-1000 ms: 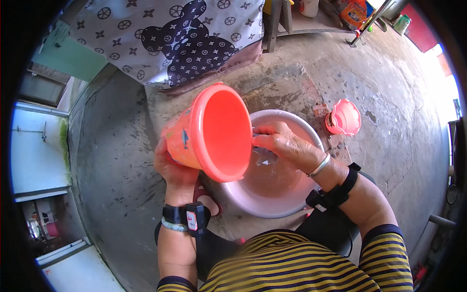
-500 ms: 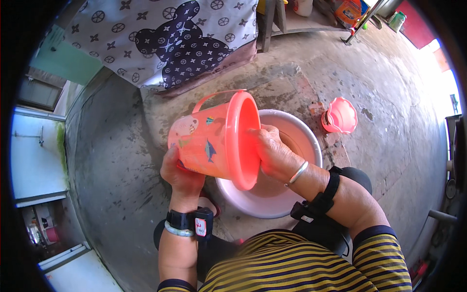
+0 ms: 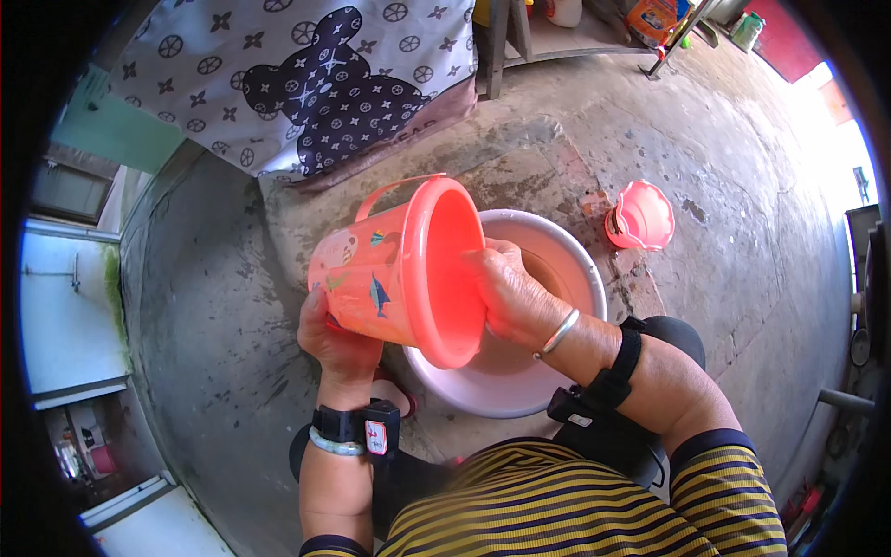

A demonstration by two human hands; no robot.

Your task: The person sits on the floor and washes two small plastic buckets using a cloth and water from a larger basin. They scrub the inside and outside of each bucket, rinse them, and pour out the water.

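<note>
Your left hand (image 3: pixel 336 339) cups the base of the orange bucket (image 3: pixel 399 269), fingers closed around it, while your right hand (image 3: pixel 512 295) is clamped on the rim at 3 o'clock. The bucket lies tipped on its side, mouth toward the white basin (image 3: pixel 580 278) just under it. Keep the lip over the basin's middle and raise the base slowly; the pink scoop (image 3: pixel 640 215) sits well apart at 1 o'clock

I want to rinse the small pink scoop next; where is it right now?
In the head view, the pink scoop lies on the concrete floor at upper right, just beyond the white basin, apart from both hands.
</note>
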